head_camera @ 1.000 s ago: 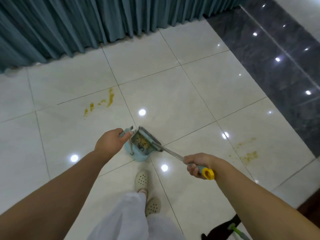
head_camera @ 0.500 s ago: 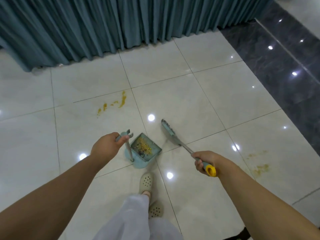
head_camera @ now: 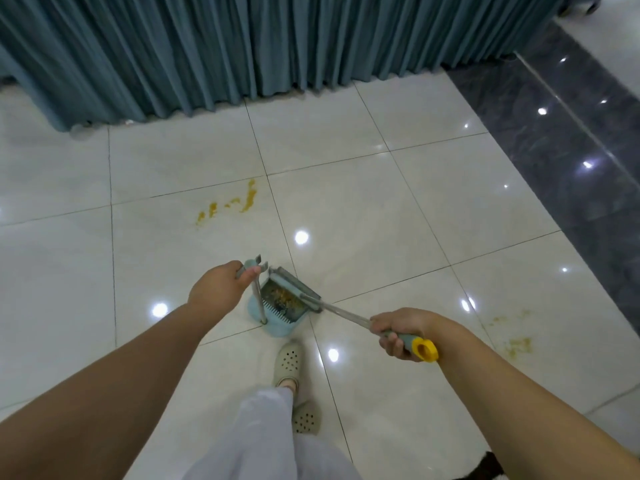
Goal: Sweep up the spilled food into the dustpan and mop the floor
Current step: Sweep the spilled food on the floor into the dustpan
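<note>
Dustpan (head_camera: 277, 315): light blue, upright on the white tile floor (head_camera: 363, 220) just ahead of the person's pale perforated shoe (head_camera: 287, 363). Yellow food scraps (head_camera: 282, 299) lie inside the pan, above its comb teeth.

Left hand (head_camera: 216, 292): fingers wrapped round the top of the dustpan's upright handle (head_camera: 257, 292), thumb near the clip end.

Right hand (head_camera: 398, 332): fingers clamped on the grey grip of the broom (head_camera: 311, 296), just ahead of its yellow end ring. Broom head sits across the mouth of the pan, touching its rim; shaft runs diagonally back to the right hand.

Remaining on floor: yellow smear (head_camera: 239, 202) on the tile ahead and left, well apart from the pan; a second yellow patch (head_camera: 517, 344) to the right, near the dark marble strip (head_camera: 571, 150). Teal curtain (head_camera: 242, 46) hangs along the far edge.

Judgement: sweeping is only part done and mopping not begun.

Risks:
- Broom head pulled off the comb too sharply could flick scraps back onto the tile.
- Pan looks light; if the left hand tips the handle while moving to the next patch, contents could slide out of the mouth.
- Residue looks wet and pasty; bristles may smear it rather than gather it.
- Glossy tile plus greasy residue near the feet: slip hazard.
</note>
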Available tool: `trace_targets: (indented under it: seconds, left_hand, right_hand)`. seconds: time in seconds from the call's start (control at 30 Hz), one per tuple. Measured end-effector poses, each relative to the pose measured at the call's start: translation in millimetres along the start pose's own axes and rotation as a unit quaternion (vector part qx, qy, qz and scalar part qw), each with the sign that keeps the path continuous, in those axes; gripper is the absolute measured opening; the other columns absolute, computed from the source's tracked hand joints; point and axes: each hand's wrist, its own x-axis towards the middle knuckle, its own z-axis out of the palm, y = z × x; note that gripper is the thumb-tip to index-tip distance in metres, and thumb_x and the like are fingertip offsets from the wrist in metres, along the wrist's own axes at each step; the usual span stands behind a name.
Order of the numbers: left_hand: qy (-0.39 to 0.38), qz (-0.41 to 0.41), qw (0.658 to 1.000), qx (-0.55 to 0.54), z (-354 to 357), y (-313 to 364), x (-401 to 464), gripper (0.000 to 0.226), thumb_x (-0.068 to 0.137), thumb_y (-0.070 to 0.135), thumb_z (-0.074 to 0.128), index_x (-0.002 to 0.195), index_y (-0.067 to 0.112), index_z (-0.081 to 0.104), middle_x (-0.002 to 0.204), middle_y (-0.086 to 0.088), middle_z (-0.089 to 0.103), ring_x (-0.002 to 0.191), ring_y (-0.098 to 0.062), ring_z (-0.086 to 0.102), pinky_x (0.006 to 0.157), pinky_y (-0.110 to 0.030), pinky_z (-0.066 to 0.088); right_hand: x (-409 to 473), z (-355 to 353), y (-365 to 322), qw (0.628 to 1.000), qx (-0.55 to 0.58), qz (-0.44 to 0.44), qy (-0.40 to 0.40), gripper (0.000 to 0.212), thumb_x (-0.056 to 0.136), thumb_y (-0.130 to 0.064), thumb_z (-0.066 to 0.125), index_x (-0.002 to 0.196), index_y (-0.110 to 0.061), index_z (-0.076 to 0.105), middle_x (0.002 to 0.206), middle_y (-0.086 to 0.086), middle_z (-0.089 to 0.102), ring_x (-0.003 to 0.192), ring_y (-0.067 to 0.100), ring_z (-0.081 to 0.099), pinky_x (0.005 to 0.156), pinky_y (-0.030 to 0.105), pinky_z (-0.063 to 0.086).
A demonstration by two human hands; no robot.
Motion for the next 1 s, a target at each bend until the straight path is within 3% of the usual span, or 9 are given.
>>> trace_targets:
  seconds: [0.27,0.5,0.67,0.87,1.0]
  left_hand:
    - [0.024,-0.002,1.000,0.016,-11,-18,-19,0.053,0.088,0.064,0.036,0.067,0.017,0.048,0.060,-0.002,0.056,0.058,-0.019,0.054,0.050,-0.028,0.033]
    - [0.014,0.008,0.999,0.041,-39,-39,-26,0.055,0.089,0.062,0.039,0.077,0.012,0.057,0.063,-0.004,0.059,0.064,-0.022,0.059,0.054,-0.030,0.038]
    - [0.002,0.017,0.997,0.073,-50,-56,-19,0.052,0.089,0.063,0.038,0.074,0.016,0.054,0.064,-0.002,0.059,0.063,-0.019,0.059,0.053,-0.029,0.037]
    - [-0.005,0.045,0.994,0.098,-60,-84,6,0.050,0.089,0.064,0.036,0.071,0.019,0.050,0.060,0.000,0.051,0.059,-0.017,0.050,0.050,-0.028,0.032]
    - [-0.015,0.078,0.991,0.110,-66,-102,18,0.050,0.088,0.066,0.032,0.075,0.020,0.049,0.062,0.003,0.051,0.063,-0.018,0.051,0.049,-0.027,0.030]
  right_hand:
    - [-10,-2,-4,0.999,0.020,-0.033,0.024,0.007,0.096,-0.010,0.048,0.090,-0.009,0.048,0.042,0.002,0.040,0.028,0.007,0.035,0.028,0.011,0.032]
    - [-10,-3,-4,0.995,0.082,-0.040,0.036,0.009,0.095,-0.012,0.052,0.093,-0.004,0.049,0.042,0.004,0.042,0.027,0.008,0.037,0.028,0.011,0.034]
    - [-3,7,-5,0.991,0.120,-0.039,0.049,0.010,0.096,-0.013,0.052,0.095,-0.004,0.048,0.042,0.004,0.043,0.027,0.008,0.038,0.027,0.013,0.035]
    - [28,55,0,0.989,0.130,-0.025,0.071,0.010,0.096,-0.010,0.053,0.092,-0.002,0.050,0.042,0.007,0.045,0.026,0.009,0.040,0.029,0.012,0.037]
    - [44,111,8,0.989,0.140,0.000,0.045,0.007,0.096,-0.010,0.052,0.090,-0.005,0.051,0.042,0.007,0.047,0.028,0.009,0.041,0.030,0.012,0.038]
